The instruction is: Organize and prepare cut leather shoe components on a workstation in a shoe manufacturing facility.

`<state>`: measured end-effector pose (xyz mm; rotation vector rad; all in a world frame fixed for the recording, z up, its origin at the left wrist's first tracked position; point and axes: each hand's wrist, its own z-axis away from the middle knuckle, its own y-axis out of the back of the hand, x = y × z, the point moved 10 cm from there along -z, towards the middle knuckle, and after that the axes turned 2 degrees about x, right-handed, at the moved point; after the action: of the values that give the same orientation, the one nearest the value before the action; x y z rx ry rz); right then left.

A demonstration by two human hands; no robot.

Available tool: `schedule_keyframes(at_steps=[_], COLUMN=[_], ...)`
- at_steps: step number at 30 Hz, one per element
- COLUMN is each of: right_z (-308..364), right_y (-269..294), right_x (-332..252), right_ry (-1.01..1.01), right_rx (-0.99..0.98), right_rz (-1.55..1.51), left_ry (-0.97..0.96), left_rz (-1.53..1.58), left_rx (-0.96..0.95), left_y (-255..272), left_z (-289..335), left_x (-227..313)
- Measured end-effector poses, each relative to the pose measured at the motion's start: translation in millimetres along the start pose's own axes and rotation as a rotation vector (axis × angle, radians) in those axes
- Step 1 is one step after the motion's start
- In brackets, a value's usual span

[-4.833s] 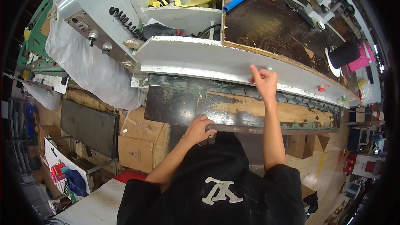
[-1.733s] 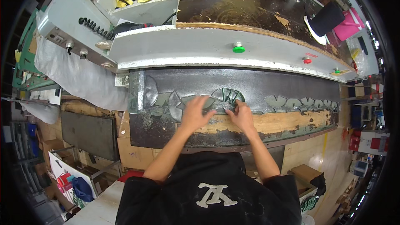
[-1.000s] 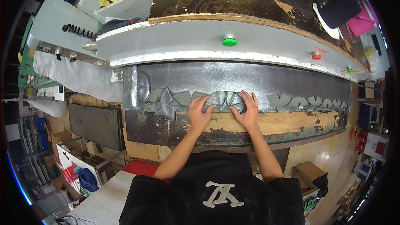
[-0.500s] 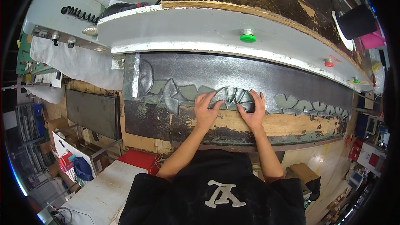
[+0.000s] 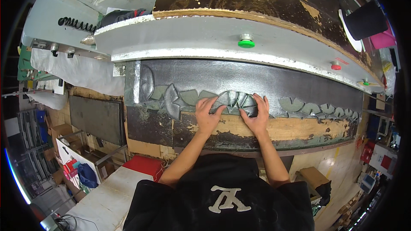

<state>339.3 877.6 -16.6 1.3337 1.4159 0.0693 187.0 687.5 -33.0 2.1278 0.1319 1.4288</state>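
A curved metal cutting die (image 5: 233, 96) with inner dividing strips stands at the front edge of a dark, shiny sheet (image 5: 192, 73). At its left end, my left hand (image 5: 208, 114) grips the rim, thumb toward the inside. My right hand (image 5: 258, 116) holds the opposite end in the same way, fingers curled round the outer side. What the fingertips touch behind the die is hidden. Left of my left hand lies a dark crescent-shaped piece (image 5: 172, 105), and another curved dark piece (image 5: 147, 82) is farther left.
Scalloped offcut edging (image 5: 319, 108) runs along the sheet to the right. A worn wooden board (image 5: 295, 129) borders the near side. Beyond the sheet spans a grey machine beam (image 5: 184, 38) with a green button (image 5: 246, 43) and a red button (image 5: 335, 66).
The whole view has shifted slightly. Both hands keep their hold on the cutting die, which stays in nearly the same place on the sheet.
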Motion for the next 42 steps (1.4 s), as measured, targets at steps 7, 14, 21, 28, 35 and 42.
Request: schedule_keyframes(at_steps=[7,14,21,28,35,42], right_z=[-8.0,44.0,26.2,1.0,8.2,11.3], right_y=[21.9,7.6,12.1,26.9,26.2,16.4], right_x=[-20.1,-48.5,-64.3,-74.8,-79.2,-72.4], right_ry=[-0.019,-0.127,-0.1,-0.059,-0.06,-0.094], right_rx=[0.037,-0.442,-0.401,-0.413,-0.437,-0.398], right_rz=[-0.007,-0.194,-0.099,-0.047,0.018,0.113], left_ry=[0.05,-0.061,-0.041,0.008,-0.207,-0.229], left_rz=[0.107,0.332,0.146,0.094,-0.248,-0.256], left_rx=[-0.049,0.098,0.129,-0.263,-0.59,-0.49], left_y=[4.1,17.4,14.6,34.1,48.6,55.8], left_z=[-30.7,-123.4,-170.8,-72.5,-7.3,-2.2], left_x=[11.2,90.9,143.1,56.7,61.0,64.8])
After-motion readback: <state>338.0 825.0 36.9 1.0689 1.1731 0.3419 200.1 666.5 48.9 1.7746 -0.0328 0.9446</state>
